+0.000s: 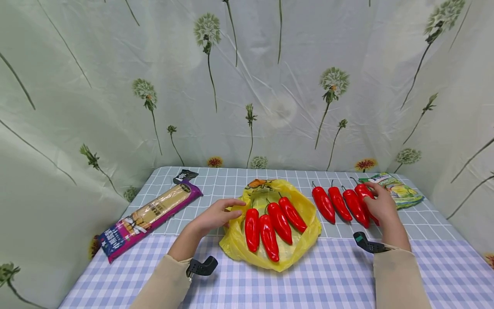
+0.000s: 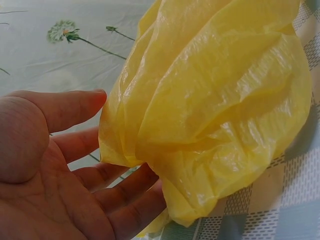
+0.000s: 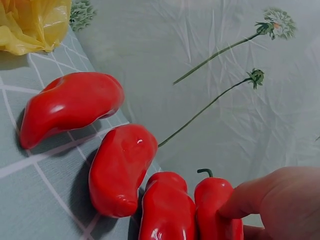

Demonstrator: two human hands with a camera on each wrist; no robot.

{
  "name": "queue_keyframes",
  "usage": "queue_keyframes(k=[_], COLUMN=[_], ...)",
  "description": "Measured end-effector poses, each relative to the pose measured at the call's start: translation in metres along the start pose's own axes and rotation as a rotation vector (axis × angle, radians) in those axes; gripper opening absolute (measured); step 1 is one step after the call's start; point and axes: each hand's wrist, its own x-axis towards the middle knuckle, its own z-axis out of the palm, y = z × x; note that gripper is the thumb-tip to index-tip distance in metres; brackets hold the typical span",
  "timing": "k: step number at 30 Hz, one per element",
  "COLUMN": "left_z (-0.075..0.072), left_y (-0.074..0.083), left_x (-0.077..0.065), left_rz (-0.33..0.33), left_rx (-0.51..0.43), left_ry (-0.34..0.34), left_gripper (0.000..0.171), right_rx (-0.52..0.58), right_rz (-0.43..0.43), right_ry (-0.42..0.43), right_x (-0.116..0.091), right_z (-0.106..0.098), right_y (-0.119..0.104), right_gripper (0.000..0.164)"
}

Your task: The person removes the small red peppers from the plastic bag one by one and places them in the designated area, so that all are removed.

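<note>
A yellow plastic bag [image 1: 231, 244] lies spread with its mouth turned up, and several red peppers [image 1: 269, 238] with thin stems rest inside it. My left hand [image 1: 218, 216] is at the bag's left rim; in the left wrist view its fingers are loosely extended, with the fingertips right at the yellow plastic [image 2: 210, 110]. On the right side of the table, more red peppers lie in a row. My right hand [image 1: 382, 205] holds the rightmost pepper [image 1: 362, 191] of that row. The right wrist view shows the thumb against this pepper [image 3: 212, 200], the other fingers mostly hidden.
A long purple-edged food packet [image 1: 150, 219] lies at the left, with a small black packet [image 1: 185, 176] behind it. Beyond my right hand is a green and yellow packet [image 1: 401, 192]. A dandelion-patterned curtain [image 1: 270, 86] hangs behind the checked tablecloth [image 1: 332, 279].
</note>
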Motion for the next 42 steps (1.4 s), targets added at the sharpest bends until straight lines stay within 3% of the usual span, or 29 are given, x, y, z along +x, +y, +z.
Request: queue_keyframes(k=[13,21,31,42], left_z=[0.001,0.001,0.001,0.000], left_y=[0.000,0.001,-0.001,-0.001], left_x=[0.002,0.001,0.001,0.002], left_rz=[-0.012,-0.008,-0.011,0.001], left_rx=[0.006,-0.004,-0.005,-0.008], left_ry=[0.008,0.003,0.003,-0.005], left_gripper=[0.035,0.036,0.036,0.036], right_rx=[-0.054,-0.051,-0.065,-0.074], right_rz=[0.035,0.038,0.020,-0.056], right_ry=[-0.108,-0.123,-0.101,-0.043], right_x=[0.001,0.001,-0.001,-0.006], right_z=[0.002,0.002,0.003,0.001], right_y=[0.004,0.004,0.000,-0.021], right_gripper=[0.064,0.063,0.060,0.056])
